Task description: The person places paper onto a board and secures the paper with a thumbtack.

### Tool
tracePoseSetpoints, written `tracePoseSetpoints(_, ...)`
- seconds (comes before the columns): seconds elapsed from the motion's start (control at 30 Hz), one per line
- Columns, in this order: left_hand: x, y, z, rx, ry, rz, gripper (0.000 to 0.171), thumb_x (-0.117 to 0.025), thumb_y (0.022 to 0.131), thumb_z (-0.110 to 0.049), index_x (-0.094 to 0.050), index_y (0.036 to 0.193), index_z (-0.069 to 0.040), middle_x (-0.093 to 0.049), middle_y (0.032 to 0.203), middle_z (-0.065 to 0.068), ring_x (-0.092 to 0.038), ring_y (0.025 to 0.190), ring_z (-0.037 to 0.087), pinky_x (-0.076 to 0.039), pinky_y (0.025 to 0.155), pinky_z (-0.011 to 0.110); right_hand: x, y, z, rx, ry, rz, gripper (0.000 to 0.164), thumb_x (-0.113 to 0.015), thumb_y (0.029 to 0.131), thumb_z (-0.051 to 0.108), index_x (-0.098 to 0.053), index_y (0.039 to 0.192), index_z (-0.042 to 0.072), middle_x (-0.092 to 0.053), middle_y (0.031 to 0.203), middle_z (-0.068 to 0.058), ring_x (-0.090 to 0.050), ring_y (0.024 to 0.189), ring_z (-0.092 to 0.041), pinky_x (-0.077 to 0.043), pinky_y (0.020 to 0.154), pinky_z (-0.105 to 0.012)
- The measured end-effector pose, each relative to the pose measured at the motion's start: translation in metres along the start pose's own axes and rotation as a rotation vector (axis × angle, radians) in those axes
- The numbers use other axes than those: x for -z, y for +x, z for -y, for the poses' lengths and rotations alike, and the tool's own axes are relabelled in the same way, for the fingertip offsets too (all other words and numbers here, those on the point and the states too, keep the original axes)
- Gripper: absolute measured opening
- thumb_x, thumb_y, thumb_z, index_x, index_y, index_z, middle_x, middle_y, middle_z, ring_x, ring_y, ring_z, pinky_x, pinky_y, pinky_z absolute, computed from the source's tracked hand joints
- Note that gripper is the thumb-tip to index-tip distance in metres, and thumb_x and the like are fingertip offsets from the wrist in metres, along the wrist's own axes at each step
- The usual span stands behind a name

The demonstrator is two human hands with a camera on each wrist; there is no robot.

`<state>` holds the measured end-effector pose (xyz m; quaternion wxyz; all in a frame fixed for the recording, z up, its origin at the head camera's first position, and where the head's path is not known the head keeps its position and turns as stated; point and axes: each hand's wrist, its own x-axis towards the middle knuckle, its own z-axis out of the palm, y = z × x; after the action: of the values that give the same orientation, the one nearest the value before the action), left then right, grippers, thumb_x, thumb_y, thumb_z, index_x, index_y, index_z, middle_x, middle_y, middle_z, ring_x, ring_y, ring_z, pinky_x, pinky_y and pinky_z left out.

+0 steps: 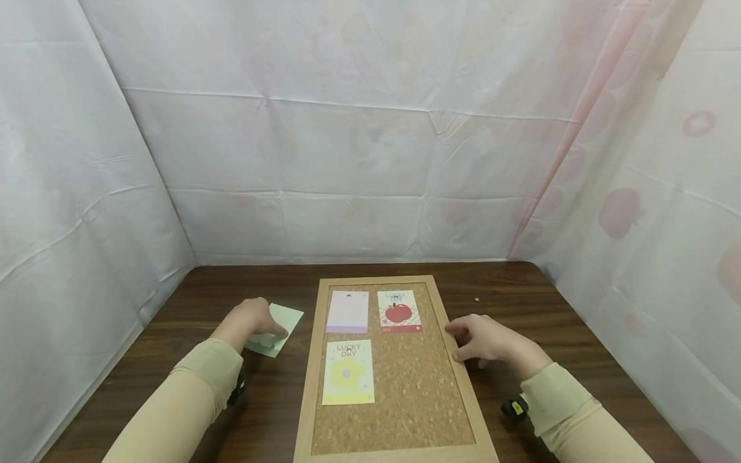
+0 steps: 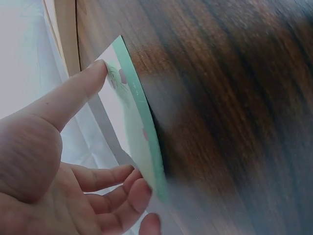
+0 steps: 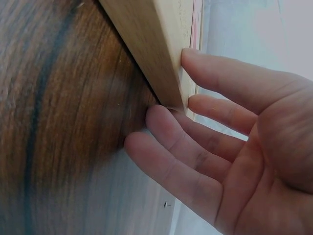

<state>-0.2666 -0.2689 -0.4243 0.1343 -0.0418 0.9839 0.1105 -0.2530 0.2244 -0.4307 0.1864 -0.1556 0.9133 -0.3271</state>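
Note:
My left hand holds a pale green card just left of the cork board. In the left wrist view the card has a green border strip and faint pink shapes, with my thumb on its face and curled fingertips at its lower edge. My right hand rests at the board's right side. There, thumb and index fingertips touch the wooden frame, while other fingers reach down beside it near the tabletop. On the board are a white card with a purple edge, an apple card and a yellow flower card.
The board lies on a dark wood-grain table. One tiny light object sits beyond my right hand. White fabric walls with creases and pale red prints close off the back and both sides.

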Motion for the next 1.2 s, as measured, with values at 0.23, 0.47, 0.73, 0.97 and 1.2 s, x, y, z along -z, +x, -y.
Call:
tracePoseSetpoints(0.23, 0.001, -0.003, 0.001, 0.049, -0.021, -0.017, 0.068, -0.084, 0.073, -0.052, -0.065, 0.111, 0.001, -0.06, 0.09, 0.013, -0.056, 0.082, 0.032, -0.047, 0.074, 0.056, 0.001, 0.0, 0.0, -0.003, 0.007, 0.001, 0.063, -0.087, 0.08, 0.01, -0.06, 0.137, 0.003, -0.066, 0.113, -0.008, -0.065, 0.099, -0.024, -0.058, 0.056, -0.041)
tracePoseSetpoints(0.47, -0.001, -0.001, 0.001, 0.019, -0.001, -0.076, 0.084, -0.086, 0.072, -0.053, -0.058, 0.124, 0.007, -0.055, 0.104, 0.02, -0.053, 0.084, 0.033, -0.048, 0.071, 0.053, 0.001, 0.0, -0.001, -0.002, 0.011, 0.001, 0.063, -0.087, 0.081, 0.011, -0.061, 0.137, 0.003, -0.066, 0.114, -0.008, -0.064, 0.1, -0.025, -0.058, 0.056, -0.041)
tracePoseSetpoints(0.73, 0.001, -0.001, 0.001, -0.016, -0.014, -0.126, 0.063, -0.084, 0.077, -0.035, -0.057, 0.117, 0.006, -0.061, 0.086, 0.01, -0.056, 0.074, 0.028, -0.046, 0.064, 0.045, 0.001, 0.0, -0.002, -0.008, 0.005, 0.0, 0.063, -0.087, 0.08, 0.011, -0.061, 0.137, 0.005, -0.065, 0.114, -0.008, -0.064, 0.1, -0.025, -0.058, 0.056, -0.04)
tracePoseSetpoints(0.97, 0.004, 0.007, 0.006, -0.016, -0.03, -0.158, 0.019, -0.069, 0.083, -0.016, -0.061, 0.095, -0.003, -0.059, 0.079, 0.009, -0.054, 0.069, 0.027, -0.044, 0.058, 0.041, 0.001, -0.001, -0.001, -0.012, 0.006, -0.004, 0.063, -0.087, 0.08, 0.01, -0.061, 0.137, 0.005, -0.066, 0.114, -0.008, -0.064, 0.1, -0.025, -0.058, 0.057, -0.04)
tracePoseSetpoints(1.2, 0.015, 0.007, 0.008, -0.045, -0.072, -0.195, 0.012, -0.06, 0.089, -0.013, -0.064, 0.096, -0.004, -0.061, 0.082, 0.009, -0.055, 0.07, 0.027, -0.044, 0.058, 0.039, 0.001, -0.001, 0.0, -0.005, 0.004, -0.004, 0.063, -0.087, 0.081, 0.011, -0.061, 0.138, 0.005, -0.065, 0.115, -0.008, -0.064, 0.1, -0.025, -0.058, 0.056, -0.04)
